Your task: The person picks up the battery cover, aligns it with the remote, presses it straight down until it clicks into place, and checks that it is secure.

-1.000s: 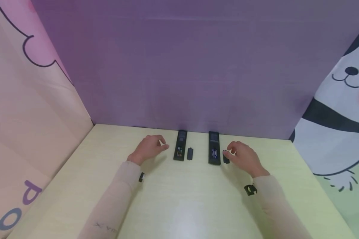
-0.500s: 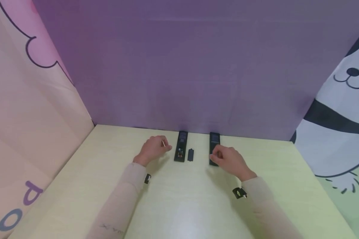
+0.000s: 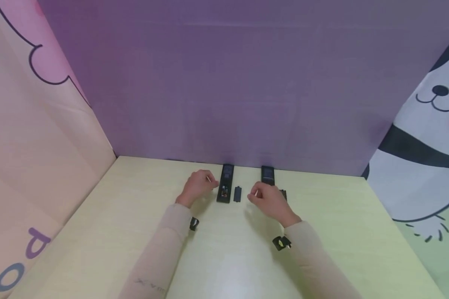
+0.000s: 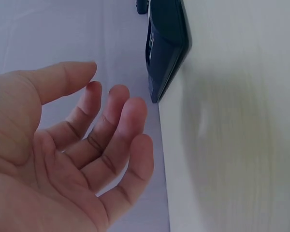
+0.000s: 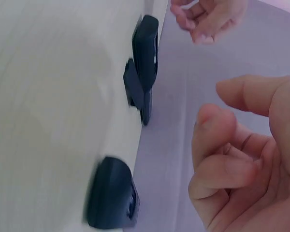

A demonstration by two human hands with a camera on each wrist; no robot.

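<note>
Two black remote controls lie on the table with their battery compartments exposed: a left remote [image 3: 225, 176] and a right remote [image 3: 268, 174]. A battery cover [image 3: 237, 194] lies just right of the left remote. Another battery cover [image 3: 283, 193] is partly hidden behind my right hand. My left hand [image 3: 197, 187] hovers at the left remote's left side; in the left wrist view its fingers [image 4: 135, 118] are loosely bent and hold nothing. My right hand [image 3: 271, 203] hovers over the near part of the right remote, hiding its compartment. Its fingers [image 5: 212, 140] are bent, thumb apart, with nothing between them.
The pale wooden table [image 3: 224, 253] meets a purple backdrop [image 3: 224, 91] right behind the remotes. Printed cloth panels stand on both sides, a panda [image 3: 426, 158] on the right one. A black wrist device [image 3: 282, 242] hangs under my right wrist.
My right hand has moved left from the right battery cover, across the right remote, toward the middle. My left hand has drifted right, closer to the left remote. Remotes and covers stay put.
</note>
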